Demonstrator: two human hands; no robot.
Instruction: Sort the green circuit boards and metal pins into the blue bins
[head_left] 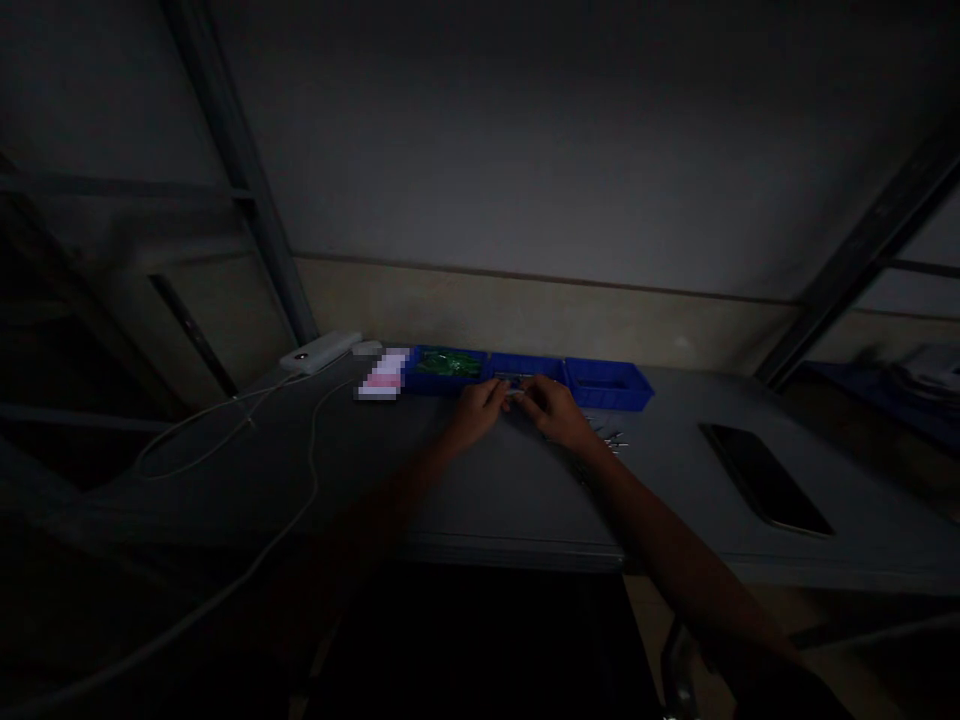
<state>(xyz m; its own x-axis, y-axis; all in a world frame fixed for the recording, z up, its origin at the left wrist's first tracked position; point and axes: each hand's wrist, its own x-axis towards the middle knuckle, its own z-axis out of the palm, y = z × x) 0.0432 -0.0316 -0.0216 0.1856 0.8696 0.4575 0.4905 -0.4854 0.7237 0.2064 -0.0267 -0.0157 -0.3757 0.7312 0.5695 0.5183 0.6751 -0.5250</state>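
Observation:
My left hand [477, 410] and my right hand [553, 408] meet on the grey table [525, 500], just in front of the middle blue bin [525, 369]. Both have their fingers curled together around a small pale part [514, 393] held between them; the scene is too dark to name it. The left blue bin [447, 368] holds green pieces. The right blue bin [609, 385] looks dark inside. A few small metal pieces [611, 437] lie on the table beside my right wrist.
A dark phone [765, 478] lies flat at the right of the table. A white power bank [321, 352] with white cables [225, 420] sits at the back left. A blurred pink item [382, 376] lies next to the left bin. Metal frame posts stand at both sides.

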